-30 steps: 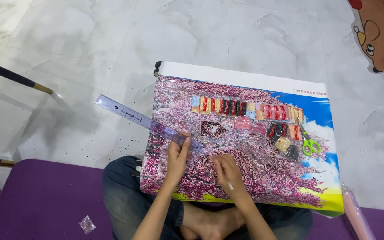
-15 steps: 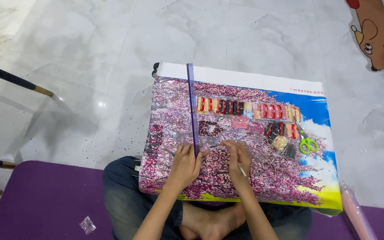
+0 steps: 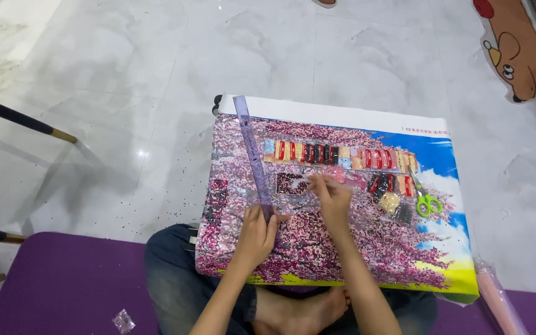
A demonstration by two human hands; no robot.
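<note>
The person sits cross-legged on a purple mat (image 3: 57, 285), and the bead-picture canvas (image 3: 342, 248) rests on the lap, its near edge over the knees. All places here are told from this canvas.

On its near left part, the left hand (image 3: 257, 234) lies flat, fingers close together and pressing on the lower end of a clear purple ruler (image 3: 252, 155). The ruler lies on the canvas and runs up to its far left corner; it is probably held down so that it makes a straight guide along a row of beads. A little to the right, near the middle, the right hand (image 3: 332, 197) reaches to a small tray of dark beads (image 3: 293, 183). Its fingertips are bent together, but what they pinch is too small to tell.

Farther up, a row of little bead bags (image 3: 342, 155) lies across the canvas, within easy reach, and green scissors (image 3: 428, 200) lie by the right edge. The white far border is bare. Beyond the canvas, the marble floor (image 3: 125, 74) gives open room on the left and far sides, with loose beads spilled near the left edge.
</note>
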